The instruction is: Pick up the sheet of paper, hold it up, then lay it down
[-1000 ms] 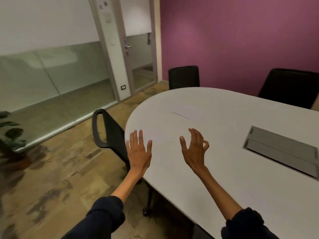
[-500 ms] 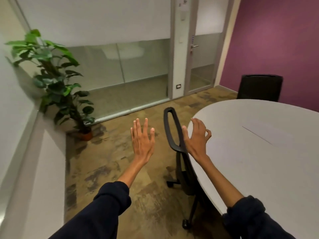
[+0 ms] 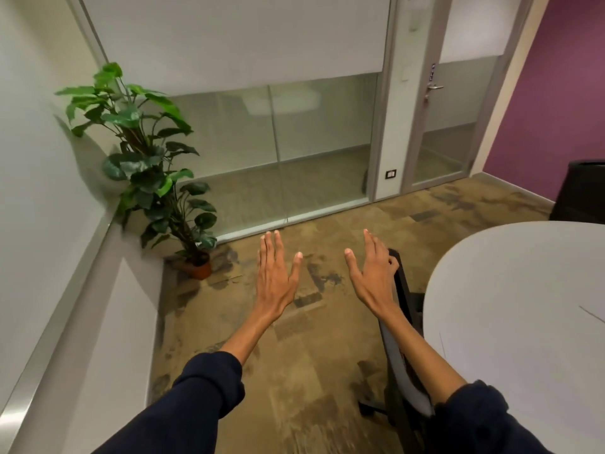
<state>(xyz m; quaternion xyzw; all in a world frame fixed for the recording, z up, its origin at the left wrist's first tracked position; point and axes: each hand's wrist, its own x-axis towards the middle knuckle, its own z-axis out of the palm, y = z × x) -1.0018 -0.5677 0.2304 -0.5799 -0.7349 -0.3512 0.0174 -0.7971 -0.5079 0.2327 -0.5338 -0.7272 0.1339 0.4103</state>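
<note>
— Glass partition point(image 3: 278, 152) with a frosted upper band is seen across the back, and a flat purple wall point(image 3: 556, 109) at the right?
— So it is. Below them a mottled brown and olive carpet point(image 3: 311, 371) is laid, blotchy in pattern.
— And the table point(image 3: 507, 306)?
— It is seen at the right: smooth, pale, with a rounded end. A black chair point(image 3: 402, 286) with a looped frame is set against its curve, and a second dark chair point(image 3: 582, 191) is cut off at the far edge.
— What is placed in the corner?
— A broad-leaved green plant point(image 3: 147, 158) in a terracotta pot.
— How is the left hand point(image 3: 275, 280) held?
— It is raised over the carpet, back up, fingers straight and together, thumb splayed. Nothing is held.
— And the right hand point(image 3: 371, 276)?
— It is likewise extended, its outer fingers slightly bent, in front of the chair's top. Nothing is gripped; whether the chair is touched cannot be told.
— Where is the sheet of paper point(image 3: 600, 312) found?
— Flat on the table at the right border, well apart from both hands. Only one thin edge is shown, slanting down toward that border. White is lost against the pale top, so its long axis cannot be told.
</note>
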